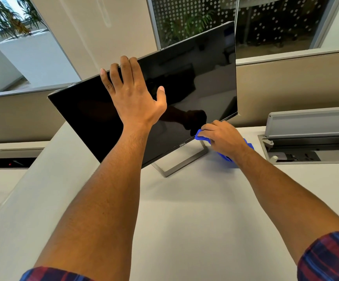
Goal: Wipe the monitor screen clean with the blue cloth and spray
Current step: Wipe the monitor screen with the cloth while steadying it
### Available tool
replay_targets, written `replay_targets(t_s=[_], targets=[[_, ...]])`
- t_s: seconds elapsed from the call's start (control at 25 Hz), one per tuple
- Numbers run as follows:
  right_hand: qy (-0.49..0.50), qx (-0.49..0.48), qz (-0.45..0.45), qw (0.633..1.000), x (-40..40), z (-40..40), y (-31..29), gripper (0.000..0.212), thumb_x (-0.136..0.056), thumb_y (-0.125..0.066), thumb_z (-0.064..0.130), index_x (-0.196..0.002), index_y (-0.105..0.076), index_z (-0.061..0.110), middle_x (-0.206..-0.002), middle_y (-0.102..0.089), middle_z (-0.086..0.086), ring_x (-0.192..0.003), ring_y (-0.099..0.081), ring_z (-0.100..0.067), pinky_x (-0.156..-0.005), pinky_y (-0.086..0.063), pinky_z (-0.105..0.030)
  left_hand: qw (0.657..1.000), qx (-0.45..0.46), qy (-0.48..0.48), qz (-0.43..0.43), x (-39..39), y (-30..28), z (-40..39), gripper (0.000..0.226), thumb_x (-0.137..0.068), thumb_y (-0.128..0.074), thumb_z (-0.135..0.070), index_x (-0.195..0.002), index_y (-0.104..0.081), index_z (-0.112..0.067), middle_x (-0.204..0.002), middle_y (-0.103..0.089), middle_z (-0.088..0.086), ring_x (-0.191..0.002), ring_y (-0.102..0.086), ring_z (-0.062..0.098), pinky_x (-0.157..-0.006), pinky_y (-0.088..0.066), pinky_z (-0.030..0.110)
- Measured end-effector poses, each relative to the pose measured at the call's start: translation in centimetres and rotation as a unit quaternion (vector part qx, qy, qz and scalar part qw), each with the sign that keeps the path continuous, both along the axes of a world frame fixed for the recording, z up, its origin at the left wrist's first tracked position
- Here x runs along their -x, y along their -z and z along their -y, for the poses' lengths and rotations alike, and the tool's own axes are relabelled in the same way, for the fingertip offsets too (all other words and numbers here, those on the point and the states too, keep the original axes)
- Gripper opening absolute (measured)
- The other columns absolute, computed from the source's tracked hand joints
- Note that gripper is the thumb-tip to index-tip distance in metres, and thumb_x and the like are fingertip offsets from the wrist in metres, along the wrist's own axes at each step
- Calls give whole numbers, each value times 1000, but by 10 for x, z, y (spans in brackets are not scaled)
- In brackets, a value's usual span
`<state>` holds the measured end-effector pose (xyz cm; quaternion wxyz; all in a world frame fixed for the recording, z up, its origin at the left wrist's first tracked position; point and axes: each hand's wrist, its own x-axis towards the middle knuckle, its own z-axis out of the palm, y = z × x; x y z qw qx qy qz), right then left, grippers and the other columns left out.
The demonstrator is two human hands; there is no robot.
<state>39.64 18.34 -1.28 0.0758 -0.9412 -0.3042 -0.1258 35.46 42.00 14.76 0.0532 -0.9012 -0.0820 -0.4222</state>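
Dell monitor [195, 78] sits tilted mid-frame on the desk [184, 209]. Left hand [134, 96] grip spread, fingers hooked over the top bezel, palm against the screen. Right hand [223, 138] grip bunches the blue cloth [202, 137], pressing it at the bottom bezel just right of the logo, above the stand [180, 165].

Dark Dell monitor [195, 82] standing tilted on desk; blue cloth [202, 137] bunching against its lower bezel.
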Motion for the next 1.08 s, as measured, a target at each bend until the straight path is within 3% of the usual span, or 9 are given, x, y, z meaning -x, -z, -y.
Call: replay_targets(t_s=[0.2, 0.4, 0.56, 0.72, 0.8, 1.08], targets=[[116, -17, 19, 993, -22, 45, -4, 37, -82, -73, 3, -117, -71, 13, -121, -68, -11, -103, -62, -33, -89, -50, -48, 1000, -13, 3, 6, -2, 3, -3, 84, -80, -47, -65, -144, -43, -10, -146, -46, 11, -136, -42, 37, -123, -17, 59], [216, -112, -55, 968, -37, 57, -4, 40, -85, -65, -5, -122, -68, 8, -120, -66, -18, -103, -61, -37, -93, -48, -49, 1000, -8, 3, 14, -6, 3, -5, 83, -80, -46, -65, -143, -44, -11, -145, -47, 10, -136, -42, 37, -124, -15, 58], [322, -273, -93, 902, -39, 55, 2, 39, -91, -58, -4, -128, -64, 7, -111, -67, -23, -97, -62, -39, -87, -48, -45, 1000, -15, 11, 8, -5, 2, -8, 84, -80, -46, -66, -143, -44, -11, -145, -47, 10, -135, -43, 37, -123, -15, 59], [384, -424, -124, 811, -37, 33, 3, 36, -93, -57, -1, -126, -63, 12, -109, -68, -15, -85, -59, -23, -76, -47, -33, 1000, -12, 13, -7, 0, 0, -7, 85, -80, -46, -66, -143, -44, -10, -145, -47, 10, -134, -43, 37, -122, -17, 59], [394, -449, -134, 791, -31, 19, 3, 35, -93, -59, 2, -126, -61, 12, -109, -67, -12, -84, -58, -19, -74, -48, -32, 1000, -11, 18, -21, 3, -3, -7, 85, -80, -46, -66, -144, -44, -10, -146, -46, 9, -134, -43, 37, -122, -17, 59], [341, -446, -149, 814, 25, -60, 5, 22, -87, -71, 15, -107, -64, 18, -86, -65, 0, -77, -64, -17, -65, -49, -23, 996, -27, 37, -80, 16, -14, -16, 88, -81, -46, -65, -149, -36, -11, -149, -41, 9, -136, -39, 35, -122, -18, 56]])
